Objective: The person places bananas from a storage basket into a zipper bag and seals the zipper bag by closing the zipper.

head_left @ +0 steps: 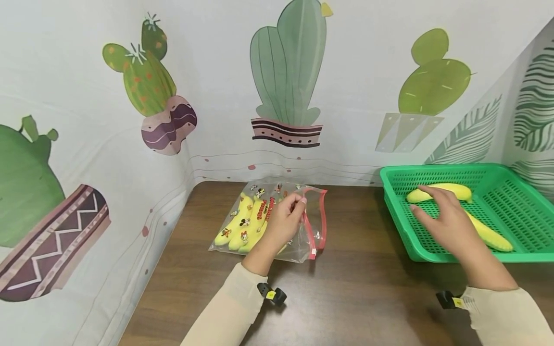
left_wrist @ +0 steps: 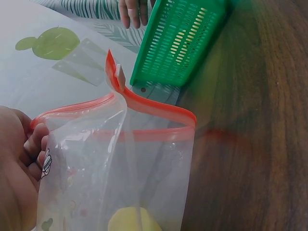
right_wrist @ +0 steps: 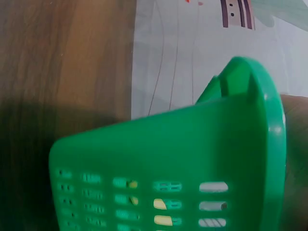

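Zip bag (left_wrist: 163, 168) at left, left hand (head_left: 283, 218) pinching its mouth; limp, likely slippery. Right hand (head_left: 450, 223), fingers parted, by far banana (head_left: 461, 191) in right-side green basket (head_left: 519, 206); probably light, best gripped mid-body.

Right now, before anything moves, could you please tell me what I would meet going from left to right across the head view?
Yellow banana-shaped items in the clear bag, the left hand, the bag's outer red edge, the green basket's left wall, the right hand, the basket's lower yellow item.
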Tool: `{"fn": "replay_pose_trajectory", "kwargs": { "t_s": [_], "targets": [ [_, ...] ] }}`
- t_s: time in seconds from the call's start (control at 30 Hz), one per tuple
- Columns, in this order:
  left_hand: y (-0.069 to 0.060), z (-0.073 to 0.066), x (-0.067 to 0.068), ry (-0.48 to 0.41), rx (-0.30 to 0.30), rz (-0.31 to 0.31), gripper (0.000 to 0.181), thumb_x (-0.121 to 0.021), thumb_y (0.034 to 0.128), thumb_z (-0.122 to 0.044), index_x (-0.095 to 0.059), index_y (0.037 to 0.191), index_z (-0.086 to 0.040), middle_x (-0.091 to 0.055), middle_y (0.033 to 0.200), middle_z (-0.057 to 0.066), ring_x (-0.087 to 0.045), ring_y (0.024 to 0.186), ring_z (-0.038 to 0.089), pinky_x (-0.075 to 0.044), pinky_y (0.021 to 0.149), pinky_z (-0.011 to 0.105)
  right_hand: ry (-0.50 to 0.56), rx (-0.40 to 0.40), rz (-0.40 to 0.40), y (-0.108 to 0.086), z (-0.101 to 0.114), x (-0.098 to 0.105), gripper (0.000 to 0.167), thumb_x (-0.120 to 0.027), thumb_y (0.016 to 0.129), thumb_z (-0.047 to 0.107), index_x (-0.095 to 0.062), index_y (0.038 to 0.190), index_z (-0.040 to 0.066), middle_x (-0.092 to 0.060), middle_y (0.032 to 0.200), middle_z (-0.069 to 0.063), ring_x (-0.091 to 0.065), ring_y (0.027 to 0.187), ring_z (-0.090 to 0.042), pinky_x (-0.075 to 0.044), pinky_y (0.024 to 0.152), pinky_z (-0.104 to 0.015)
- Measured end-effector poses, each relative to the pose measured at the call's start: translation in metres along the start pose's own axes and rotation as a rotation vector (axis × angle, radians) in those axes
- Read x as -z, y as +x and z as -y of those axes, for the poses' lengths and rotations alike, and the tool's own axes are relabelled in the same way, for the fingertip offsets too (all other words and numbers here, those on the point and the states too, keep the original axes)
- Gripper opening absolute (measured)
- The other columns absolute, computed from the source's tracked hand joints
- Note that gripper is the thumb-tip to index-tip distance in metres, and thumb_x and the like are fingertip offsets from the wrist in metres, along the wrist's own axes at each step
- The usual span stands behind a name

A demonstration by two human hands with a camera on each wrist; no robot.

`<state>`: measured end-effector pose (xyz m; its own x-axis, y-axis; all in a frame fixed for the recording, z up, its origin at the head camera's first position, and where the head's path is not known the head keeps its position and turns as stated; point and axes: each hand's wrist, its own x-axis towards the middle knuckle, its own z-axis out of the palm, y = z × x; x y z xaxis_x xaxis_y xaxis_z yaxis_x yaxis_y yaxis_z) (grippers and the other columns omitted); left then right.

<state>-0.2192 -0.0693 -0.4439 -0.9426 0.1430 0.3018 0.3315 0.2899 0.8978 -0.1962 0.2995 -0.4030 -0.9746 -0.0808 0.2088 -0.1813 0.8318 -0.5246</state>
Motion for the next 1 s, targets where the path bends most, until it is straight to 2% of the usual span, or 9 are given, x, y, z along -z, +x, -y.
{"fn": "replay_pose_trajectory", "kwargs": {
  "t_s": [0.27, 0.43, 0.6, 0.8, 1.0],
  "targets": [
    [0.002, 0.0, -0.002, -0.01, -0.006, 0.01, 0.029, -0.05, 0.1061, -0.031, -0.06, 0.091, -0.008, -0.057, 0.065, 0.003, -0.051, 0.055, 0.014, -0.041, 0.048, 0.025, -0.147, -0.041, 0.018, 0.001, -0.021, 0.007, 0.068, -0.058, 0.101, 0.038, -0.037, 0.149, -0.006, -0.032, 0.143, -0.044, -0.035, 0.126, -0.062, -0.033, 0.092, -0.075],
    [0.003, 0.0, -0.002, -0.001, -0.007, 0.012, 0.027, -0.05, 0.1061, -0.03, -0.059, 0.089, -0.012, -0.058, 0.065, 0.005, -0.052, 0.055, 0.014, -0.042, 0.049, 0.025, -0.223, -0.082, 0.04, 0.001, -0.035, 0.013, 0.071, -0.061, 0.099, 0.04, -0.038, 0.145, -0.009, -0.033, 0.138, -0.047, -0.035, 0.122, -0.064, -0.033, 0.087, -0.077],
    [0.002, 0.0, -0.002, 0.017, -0.003, 0.009, 0.026, -0.05, 0.1061, -0.03, -0.059, 0.088, -0.014, -0.057, 0.065, 0.002, -0.053, 0.055, 0.013, -0.042, 0.049, 0.025, -0.284, -0.128, 0.09, 0.001, -0.044, 0.018, 0.077, -0.061, 0.098, 0.045, -0.036, 0.141, -0.014, -0.032, 0.135, -0.048, -0.035, 0.119, -0.063, -0.035, 0.083, -0.076],
    [0.002, 0.002, -0.002, 0.032, -0.003, 0.009, 0.027, -0.05, 0.1063, -0.031, -0.06, 0.089, -0.013, -0.057, 0.065, -0.001, -0.053, 0.055, 0.013, -0.042, 0.049, 0.025, -0.352, -0.181, 0.174, 0.002, -0.052, 0.024, 0.089, -0.058, 0.097, 0.052, -0.031, 0.143, -0.019, -0.03, 0.135, -0.049, -0.033, 0.12, -0.064, -0.035, 0.086, -0.077],
    [0.002, 0.001, -0.002, 0.034, -0.004, 0.014, 0.026, -0.049, 0.1064, -0.031, -0.059, 0.09, -0.013, -0.057, 0.065, 0.001, -0.053, 0.055, 0.013, -0.042, 0.049, 0.025, -0.401, -0.233, 0.213, 0.002, -0.063, 0.028, 0.095, -0.055, 0.095, 0.061, -0.031, 0.143, -0.018, -0.031, 0.133, -0.048, -0.035, 0.117, -0.066, -0.036, 0.08, -0.08]
  ]
}}
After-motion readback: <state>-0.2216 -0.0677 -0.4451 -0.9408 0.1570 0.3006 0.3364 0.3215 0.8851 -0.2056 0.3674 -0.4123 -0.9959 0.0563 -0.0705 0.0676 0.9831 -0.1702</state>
